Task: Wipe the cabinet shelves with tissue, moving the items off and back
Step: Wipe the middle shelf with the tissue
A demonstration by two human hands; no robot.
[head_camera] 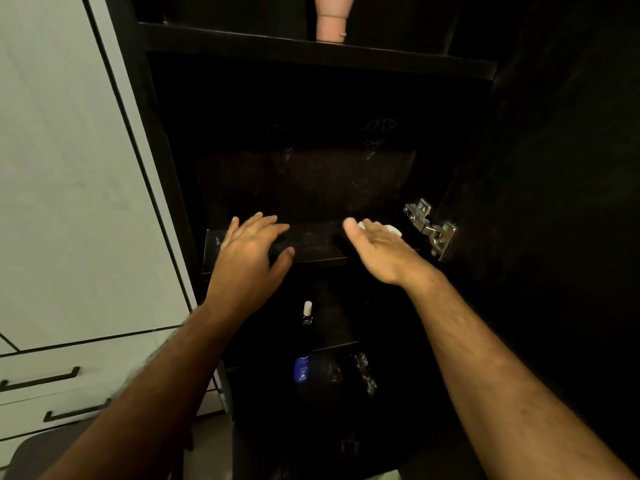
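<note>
Nearest to us, we are stretching both bare forearms forward into a dark open cabinet. We are resting our left hand [247, 252] on the front edge of the middle shelf [311, 242], fingers straight and lying flat on top of the board, the thumb hooking under its front lip; the grip there is spread, pinching nothing. We are holding our right hand [375, 247] at the right end of the same shelf, palm turned to the left, thumb up, and we are holding a white tissue [388, 229] with it: only a small wad is showing beyond the far side of the palm. The fingers are hidden behind the hand, so we cannot tell how the grip is closing on the tissue. The shelf surface is looking dusty between the two hands.

Just right of the right hand, a metal hinge [431, 228] is sitting on the cabinet's side wall. On the shelf above [311, 51], a pink bottle [330, 19] is standing, its top cut off by the frame. Below the middle shelf, a small dark bottle with a white cap [307, 311] is standing upright, and nearer still a blue bottle [301, 370] is standing on the next shelf down. To the left, white drawers with dark handles [40, 378] are flanking the cabinet.
</note>
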